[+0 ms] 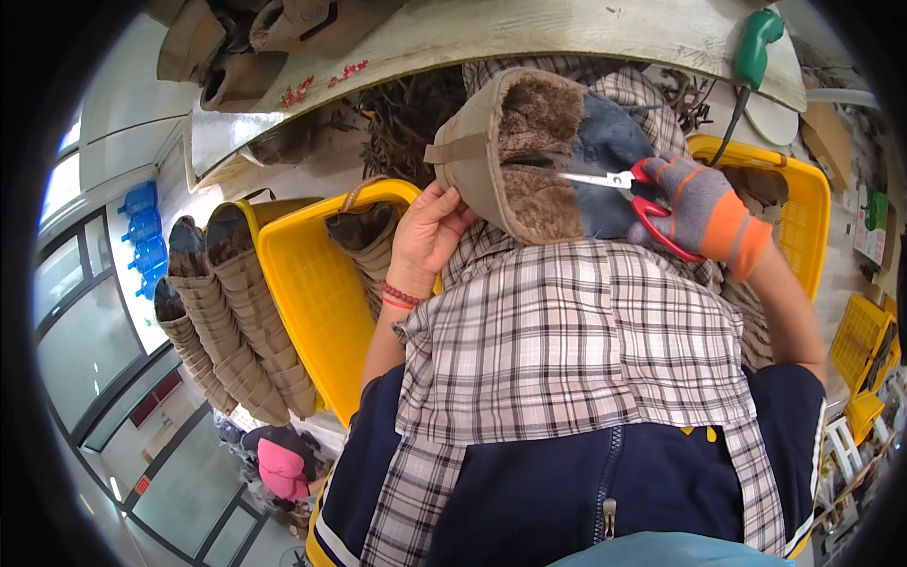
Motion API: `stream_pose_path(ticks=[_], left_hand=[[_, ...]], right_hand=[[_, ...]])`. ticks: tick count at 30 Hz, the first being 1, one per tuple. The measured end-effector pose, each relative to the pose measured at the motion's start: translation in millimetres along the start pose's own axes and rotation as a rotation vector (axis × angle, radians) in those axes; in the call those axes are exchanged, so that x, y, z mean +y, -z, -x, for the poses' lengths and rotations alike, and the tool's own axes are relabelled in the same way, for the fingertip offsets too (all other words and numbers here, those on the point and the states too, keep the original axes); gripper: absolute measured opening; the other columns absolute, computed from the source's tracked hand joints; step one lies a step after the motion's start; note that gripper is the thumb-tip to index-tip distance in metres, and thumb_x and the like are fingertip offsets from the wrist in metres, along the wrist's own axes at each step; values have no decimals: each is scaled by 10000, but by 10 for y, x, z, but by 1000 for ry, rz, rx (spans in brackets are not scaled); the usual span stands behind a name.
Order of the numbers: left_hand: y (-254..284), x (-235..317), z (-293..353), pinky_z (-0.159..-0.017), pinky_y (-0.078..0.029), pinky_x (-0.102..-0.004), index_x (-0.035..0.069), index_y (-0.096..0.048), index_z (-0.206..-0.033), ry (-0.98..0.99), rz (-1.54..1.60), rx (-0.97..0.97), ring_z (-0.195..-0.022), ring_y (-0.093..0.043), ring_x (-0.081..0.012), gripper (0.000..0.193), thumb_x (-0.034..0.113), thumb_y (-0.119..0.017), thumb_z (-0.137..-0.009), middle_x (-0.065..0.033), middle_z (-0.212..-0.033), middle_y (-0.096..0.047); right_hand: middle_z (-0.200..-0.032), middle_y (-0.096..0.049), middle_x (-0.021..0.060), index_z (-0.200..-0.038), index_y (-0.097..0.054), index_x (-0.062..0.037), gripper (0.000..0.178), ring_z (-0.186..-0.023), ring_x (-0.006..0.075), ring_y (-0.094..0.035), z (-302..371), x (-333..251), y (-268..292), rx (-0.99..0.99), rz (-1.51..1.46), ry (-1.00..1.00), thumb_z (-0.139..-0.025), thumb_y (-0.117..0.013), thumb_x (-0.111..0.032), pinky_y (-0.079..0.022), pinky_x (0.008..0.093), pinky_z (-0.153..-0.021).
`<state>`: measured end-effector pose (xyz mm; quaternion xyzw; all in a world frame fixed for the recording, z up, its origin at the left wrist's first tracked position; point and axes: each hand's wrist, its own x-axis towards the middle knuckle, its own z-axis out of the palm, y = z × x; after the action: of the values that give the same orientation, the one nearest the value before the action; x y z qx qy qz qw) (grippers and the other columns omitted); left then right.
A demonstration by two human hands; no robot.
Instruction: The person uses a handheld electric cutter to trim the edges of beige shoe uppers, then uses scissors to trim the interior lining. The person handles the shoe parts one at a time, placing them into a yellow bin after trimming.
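Boot (510, 151) between hands: left (427, 236) grips edge (right (704, 208) scissors (614, 184) inside).

The fur-lined boot (505, 151) fills the middle, hemmed by 2 yellow baskets (302, 283) at either side. Behind it the worktop (567, 33) edge overhangs a tangle of dark scraps (406, 118), closing that way. Free room lies only over the checked cloth (567, 331) nearer the person.

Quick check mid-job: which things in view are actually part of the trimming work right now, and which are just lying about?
In hand:
- fur-lined boot, held by the bare left hand
- red-handled scissors, in the gloved right hand, blades at the boot's fleece lining

Lying about:
- left yellow basket with another boot in it
- stacked boots beside it
- right yellow basket
- green tool on the bench
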<state>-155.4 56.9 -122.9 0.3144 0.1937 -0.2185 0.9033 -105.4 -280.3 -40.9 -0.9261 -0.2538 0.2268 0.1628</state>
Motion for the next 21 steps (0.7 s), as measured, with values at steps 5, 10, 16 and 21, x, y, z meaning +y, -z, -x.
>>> stream_pose_path(ticks=[5, 10, 16, 21], left_hand=[[111, -70, 6, -957, -428, -360, -7, -543, -1169, -3, 29, -14, -1034, -575, -207, 277, 47, -549, -897, -95, -1131, -612], [229, -88, 13, -1015, -398, -359, -20, -487, -1234, 6, 50, -87, -1103, -552, -219, 344, 28, -535, -897, -114, -1197, -580], [279, -84, -9, -998, -418, -366, -20, -524, -1199, 17, 41, -101, -1082, -568, -220, 316, 14, -545, -886, -124, -1205, -580], [264, -87, -1, -988, -428, -371, -20, -537, -1194, 9, 42, -98, -1082, -571, -222, 312, 3, -545, -882, -134, -1221, -572]], right_hand=[[-924, -628, 133, -1010, -617, -40, 554, -860, 303, -621, -94, -44, 16, -154, 59, 34, -722, -677, -510, -503, 382, -717], [-896, -638, 124, -997, -624, -44, 411, -840, 292, -630, -139, -152, 28, -216, 120, 22, -766, -646, -383, -504, 376, -710], [-911, -647, 123, -997, -626, -46, 402, -839, 281, -637, -198, -174, 21, -267, 108, -8, -771, -641, -377, -505, 371, -704], [-917, -653, 103, -1000, -630, -73, 380, -845, 265, -641, -185, -133, 4, -279, 91, -21, -769, -649, -374, -506, 368, -702]])
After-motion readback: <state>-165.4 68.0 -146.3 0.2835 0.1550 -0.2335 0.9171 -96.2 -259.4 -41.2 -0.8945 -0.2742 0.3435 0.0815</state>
